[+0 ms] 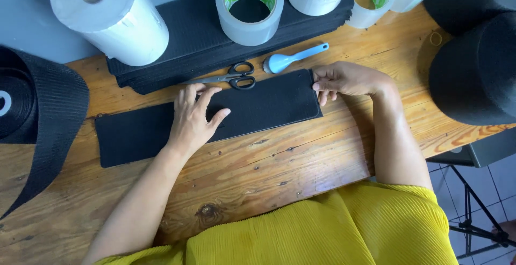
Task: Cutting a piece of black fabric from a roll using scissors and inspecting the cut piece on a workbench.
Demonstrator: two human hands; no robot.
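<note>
Your left hand (192, 119) lay open, pressing the black strip (252, 106) flat on the wooden table (269, 163); your right hand (344, 79) pinched its end. Scissors (236, 76) lay untouched just beyond the strip, nothing cut.

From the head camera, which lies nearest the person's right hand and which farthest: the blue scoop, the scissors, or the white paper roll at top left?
Measured from the right hand:
1. Blue scoop, just up and left of it.
2. Scissors, further left, above the black strip.
3. White paper roll, far top left.
</note>
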